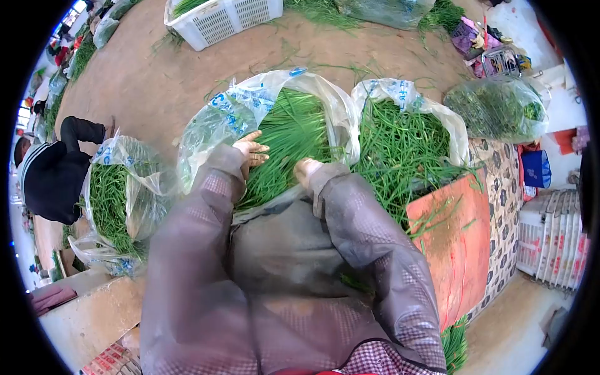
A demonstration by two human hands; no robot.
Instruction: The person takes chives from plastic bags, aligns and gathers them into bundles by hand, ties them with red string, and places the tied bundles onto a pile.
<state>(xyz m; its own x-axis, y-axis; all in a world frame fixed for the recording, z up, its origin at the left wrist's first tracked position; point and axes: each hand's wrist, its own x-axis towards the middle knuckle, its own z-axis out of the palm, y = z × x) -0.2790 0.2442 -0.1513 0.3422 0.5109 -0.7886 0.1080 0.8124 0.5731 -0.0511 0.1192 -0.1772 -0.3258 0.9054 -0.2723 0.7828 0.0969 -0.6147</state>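
A large clear plastic bag (215,119) with blue print lies spread in front of me, filled with long, thin green chives (294,128) mostly lined up in one direction. At the left side of these chives is my left hand (252,149), its fingers stretched out and apart over the stalks. My right hand (306,170) is at their near right side, bent downward; its fingers are largely hidden, so their grip does not show. Dark wet-looking cloth or apron (281,250) covers my lap below the bag.
To the right, a second bag holds tangled chives (400,137), next to a reddish board (453,244). A closed bag of greens (497,109) lies beyond. A person in dark clothes (56,165) is beside another bag of greens (109,203). White crates (225,25) (553,234) stand behind and at right.
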